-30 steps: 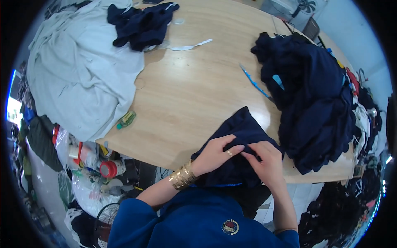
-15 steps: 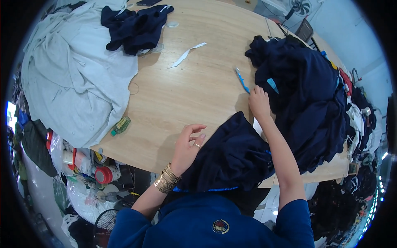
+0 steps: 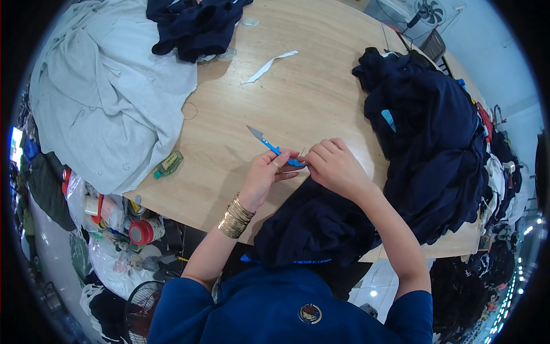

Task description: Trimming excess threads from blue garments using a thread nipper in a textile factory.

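My left hand (image 3: 266,176), with gold bangles at its wrist, is closed around a small blue-handled blade (image 3: 271,146). The grey pointed tip slants up and away to the left. Against the handle's near end sits my right hand (image 3: 335,167), its fingers pinched together. A thin line sticks up between the two hands, too fine to name, and what the right fingertips hold is hidden. Both hands are above the table, just beyond a bunched dark navy cloth (image 3: 321,221) that lies over its front edge and reaches toward my lap.
A large navy garment heap (image 3: 427,132) covers the table's right side. Pale grey fabric (image 3: 109,97) spreads over the left, with a smaller navy piece (image 3: 197,28) beyond. A white strip (image 3: 269,67) and a small green bottle (image 3: 168,164) lie on the wooden table (image 3: 229,114).
The blue-handled blade has been picked up from beside the right heap and brought to the middle. My right hand moved left to meet my left hand, which has closed on the handle.
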Motion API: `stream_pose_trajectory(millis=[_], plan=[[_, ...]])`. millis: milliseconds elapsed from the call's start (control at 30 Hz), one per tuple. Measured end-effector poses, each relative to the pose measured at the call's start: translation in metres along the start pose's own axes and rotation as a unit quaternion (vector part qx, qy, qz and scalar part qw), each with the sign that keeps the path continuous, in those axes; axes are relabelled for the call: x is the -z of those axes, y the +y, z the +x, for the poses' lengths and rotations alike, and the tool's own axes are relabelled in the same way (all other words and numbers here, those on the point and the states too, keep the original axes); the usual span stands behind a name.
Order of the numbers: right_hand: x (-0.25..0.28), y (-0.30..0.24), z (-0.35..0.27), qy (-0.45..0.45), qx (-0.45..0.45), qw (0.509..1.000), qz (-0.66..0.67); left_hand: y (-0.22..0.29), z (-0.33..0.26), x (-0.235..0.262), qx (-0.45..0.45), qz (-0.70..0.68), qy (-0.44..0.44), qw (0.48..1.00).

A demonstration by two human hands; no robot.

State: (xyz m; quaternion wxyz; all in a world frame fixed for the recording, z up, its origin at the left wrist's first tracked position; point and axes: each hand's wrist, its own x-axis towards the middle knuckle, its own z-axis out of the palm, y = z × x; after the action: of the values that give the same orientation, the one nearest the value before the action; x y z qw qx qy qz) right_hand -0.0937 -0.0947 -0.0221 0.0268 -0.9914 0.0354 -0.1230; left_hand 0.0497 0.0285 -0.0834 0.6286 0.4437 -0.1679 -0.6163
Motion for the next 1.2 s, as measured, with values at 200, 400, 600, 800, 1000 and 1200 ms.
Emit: stream_pose_trajectory(millis=[200,400,600,800,1000,1200], plan=[[0.016,-0.021,-0.018,0.079,-0.436,0.845,0.300,0.008,-0.018,-0.015,-0.107,-0.053,0.076,0.990],[0.002,-0.048,-0.014,0.164,-0.419,0.722,0.526,0.005,-0.035,-0.039,-0.153,-0.035,0.056,0.986],[0.016,-0.062,-0.015,0.189,-0.403,0.757,0.478,0.002,-0.045,-0.044,-0.258,0.081,0.033,0.962],[0.034,-0.071,-0.018,0.155,-0.330,0.853,0.374,0.009,-0.052,-0.040,-0.298,0.311,0.060,0.900],[0.039,-0.071,-0.019,0.094,-0.414,0.845,0.327,0.012,-0.058,-0.044,-0.350,0.494,0.023,0.795],[0.036,-0.070,-0.027,0.060,-0.436,0.839,0.319,0.013,-0.062,-0.044,-0.333,0.557,-0.044,0.760]])
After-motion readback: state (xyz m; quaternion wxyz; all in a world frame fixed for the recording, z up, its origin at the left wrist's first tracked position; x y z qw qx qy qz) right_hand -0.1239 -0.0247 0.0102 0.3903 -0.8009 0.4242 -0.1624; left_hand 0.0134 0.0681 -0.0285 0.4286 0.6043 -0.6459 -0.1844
